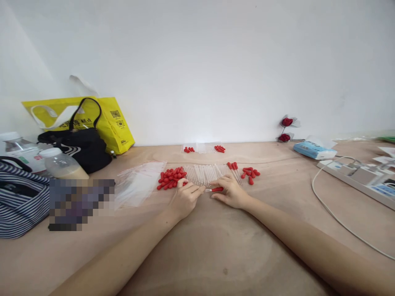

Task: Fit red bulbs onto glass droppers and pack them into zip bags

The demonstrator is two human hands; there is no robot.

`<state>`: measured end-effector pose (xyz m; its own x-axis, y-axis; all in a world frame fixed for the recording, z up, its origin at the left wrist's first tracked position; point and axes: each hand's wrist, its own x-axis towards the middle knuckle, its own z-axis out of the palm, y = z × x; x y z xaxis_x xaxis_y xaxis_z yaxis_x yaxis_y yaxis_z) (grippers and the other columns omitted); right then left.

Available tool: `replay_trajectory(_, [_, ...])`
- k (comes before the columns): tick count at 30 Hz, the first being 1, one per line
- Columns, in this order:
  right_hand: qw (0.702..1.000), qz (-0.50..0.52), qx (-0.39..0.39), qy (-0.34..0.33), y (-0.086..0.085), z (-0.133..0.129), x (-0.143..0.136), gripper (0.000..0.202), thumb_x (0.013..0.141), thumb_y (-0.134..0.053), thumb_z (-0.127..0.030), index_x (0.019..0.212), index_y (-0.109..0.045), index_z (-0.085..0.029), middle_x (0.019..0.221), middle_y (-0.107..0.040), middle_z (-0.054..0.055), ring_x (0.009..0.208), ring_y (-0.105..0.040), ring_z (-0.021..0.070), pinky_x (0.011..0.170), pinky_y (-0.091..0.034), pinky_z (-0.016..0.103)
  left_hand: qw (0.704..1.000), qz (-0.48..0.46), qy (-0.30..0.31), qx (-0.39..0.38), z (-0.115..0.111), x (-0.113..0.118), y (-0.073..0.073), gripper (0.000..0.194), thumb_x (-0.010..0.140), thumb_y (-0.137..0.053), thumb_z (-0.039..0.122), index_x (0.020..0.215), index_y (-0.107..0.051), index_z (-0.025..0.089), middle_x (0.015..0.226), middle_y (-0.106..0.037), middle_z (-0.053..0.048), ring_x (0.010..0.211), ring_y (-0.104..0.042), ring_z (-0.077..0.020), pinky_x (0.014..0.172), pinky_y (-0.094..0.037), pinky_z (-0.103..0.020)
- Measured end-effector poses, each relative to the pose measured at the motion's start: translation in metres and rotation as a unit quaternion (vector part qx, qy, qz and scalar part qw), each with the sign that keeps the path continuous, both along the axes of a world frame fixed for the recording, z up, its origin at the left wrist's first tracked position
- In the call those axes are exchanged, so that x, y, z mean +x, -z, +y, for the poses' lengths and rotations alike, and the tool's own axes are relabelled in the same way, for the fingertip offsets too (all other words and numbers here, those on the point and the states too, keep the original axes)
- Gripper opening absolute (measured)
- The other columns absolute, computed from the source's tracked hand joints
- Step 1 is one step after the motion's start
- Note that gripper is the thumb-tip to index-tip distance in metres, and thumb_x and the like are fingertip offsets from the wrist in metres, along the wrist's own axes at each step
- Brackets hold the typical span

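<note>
Centrally on the desk (197, 255), short of its far edge: left fingertips closed on one end of a clear tube (209, 190) (left hand (186, 197)); thumb and fingers of the right hand (231, 192) clasped about its red bulb (217, 189). Tube probably light, stiff, slick, perhaps brittle, best gripped near the bulb, itself probably soft. Beyond, tube row (200, 174); leftward, bulb heap (172, 177).

Hands (185, 199) close together, fingers (197, 191) bent, forearms (143, 242) converging

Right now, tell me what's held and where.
A red-ended tube: the right hand holds its red end, the left hand its clear end.
</note>
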<state>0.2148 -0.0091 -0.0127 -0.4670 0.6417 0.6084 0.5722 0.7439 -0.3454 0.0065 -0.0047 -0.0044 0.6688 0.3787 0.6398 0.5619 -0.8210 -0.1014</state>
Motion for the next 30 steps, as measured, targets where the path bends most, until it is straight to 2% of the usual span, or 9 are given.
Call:
replay_trajectory(4, [0.998,-0.042,0.042,0.037,-0.001,-0.001,0.007,0.022,0.076,-0.057,-0.038,0.088,-0.062,-0.021,0.070,-0.064,0.001,0.072,-0.054,0.0155,0.085,-0.028,0.040,1.000,0.000,-0.012,0.025,-0.002,0.001,0.000,0.022,0.083,-0.041,0.010,0.094,-0.058,0.018,0.072,-0.067,0.000,0.064,-0.054,-0.0132,0.082,-0.029,-0.040])
replay_trajectory(8, [0.992,-0.070,0.094,0.053,-0.004,-0.007,0.004,0.017,0.081,-0.051,-0.035,0.084,-0.064,-0.024,0.072,-0.064,0.001,0.076,-0.052,0.0157,0.088,-0.021,0.040,0.999,0.002,-0.014,0.044,-0.004,0.002,-0.001,0.021,0.084,-0.042,0.011,0.094,-0.058,0.019,0.072,-0.067,0.001,0.067,-0.057,-0.0128,0.093,-0.027,-0.046])
replay_trajectory(11, [0.989,-0.068,0.118,0.057,-0.006,-0.011,0.001,0.016,0.082,-0.050,-0.032,0.083,-0.063,-0.023,0.072,-0.064,0.001,0.076,-0.051,0.0155,0.089,-0.019,0.041,0.999,0.004,0.000,0.046,-0.005,0.002,-0.001,0.021,0.084,-0.040,0.010,0.093,-0.058,0.017,0.070,-0.066,0.001,0.061,-0.057,-0.0114,0.096,-0.028,-0.048])
replay_trajectory(15, [0.991,-0.061,0.114,0.042,-0.006,-0.012,-0.002,0.015,0.081,-0.049,-0.029,0.080,-0.062,-0.021,0.068,-0.062,0.000,0.072,-0.050,0.0142,0.089,-0.019,0.041,0.998,-0.001,0.032,0.045,-0.006,0.002,-0.001,0.022,0.084,-0.038,0.009,0.092,-0.057,0.016,0.067,-0.064,0.001,0.056,-0.058,-0.0102,0.096,-0.033,-0.046])
replay_trajectory(19, [0.994,-0.046,0.092,0.033,-0.005,-0.013,-0.004,0.016,0.082,-0.048,-0.028,0.079,-0.060,-0.020,0.068,-0.061,0.000,0.071,-0.050,0.0140,0.088,-0.021,0.040,0.998,-0.005,0.038,0.048,-0.007,0.002,-0.001,0.021,0.084,-0.039,0.009,0.092,-0.057,0.014,0.065,-0.064,0.000,0.056,-0.058,-0.0105,0.094,-0.037,-0.045])
replay_trajectory(25, [0.994,-0.063,0.091,0.007,-0.005,-0.012,-0.005,0.017,0.083,-0.045,-0.027,0.081,-0.060,-0.019,0.066,-0.059,0.001,0.069,-0.050,0.0136,0.087,-0.023,0.038,0.998,-0.002,0.043,0.043,-0.007,0.003,-0.001,0.023,0.084,-0.037,0.008,0.092,-0.057,0.015,0.063,-0.063,0.001,0.055,-0.057,-0.0101,0.094,-0.037,-0.045])
replay_trajectory(30, [0.992,-0.070,0.101,0.018,-0.005,-0.010,-0.006,0.019,0.083,-0.044,-0.027,0.086,-0.062,-0.020,0.068,-0.060,0.001,0.070,-0.050,0.0139,0.085,-0.024,0.037,0.998,-0.005,0.039,0.041,-0.005,0.004,0.000,0.023,0.084,-0.037,0.009,0.093,-0.057,0.015,0.066,-0.065,0.000,0.055,-0.058,-0.0103,0.096,-0.035,-0.047])
